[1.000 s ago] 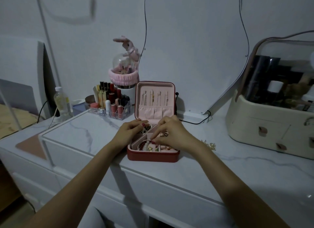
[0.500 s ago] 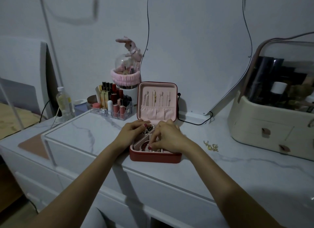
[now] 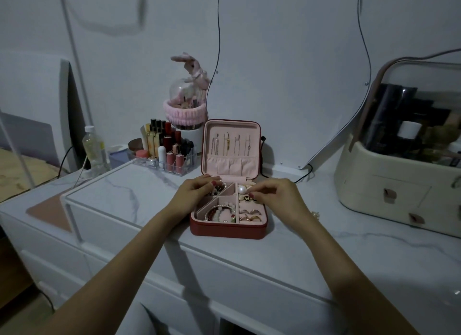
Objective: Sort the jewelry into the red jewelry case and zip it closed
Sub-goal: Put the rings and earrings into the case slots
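Note:
The red jewelry case (image 3: 225, 231) lies open on the white marble top, its pink lid (image 3: 230, 148) upright with several necklaces hanging in it. Beaded bracelets (image 3: 220, 213) fill the front left compartment and rings (image 3: 250, 214) the front right. A large pearl piece (image 3: 241, 190) sits in the back right compartment. My left hand (image 3: 197, 191) rests on the back left compartment, fingers on a dark bead bracelet (image 3: 219, 188). My right hand (image 3: 277, 195) pinches a small piece of jewelry over the right compartments. A small gold piece (image 3: 315, 213) lies on the top, right of the case.
A clear organiser of lipsticks (image 3: 166, 152) and a pink bunny dome (image 3: 187, 95) stand behind left of the case. A plastic bottle (image 3: 94, 150) is further left. A cream cosmetics box (image 3: 404, 180) stands at the right. A mirror (image 3: 287, 72) leans on the wall.
My right hand has drawn back to the right, uncovering the front compartments. My left hand stays at the back left compartment. The view has tilted slightly.

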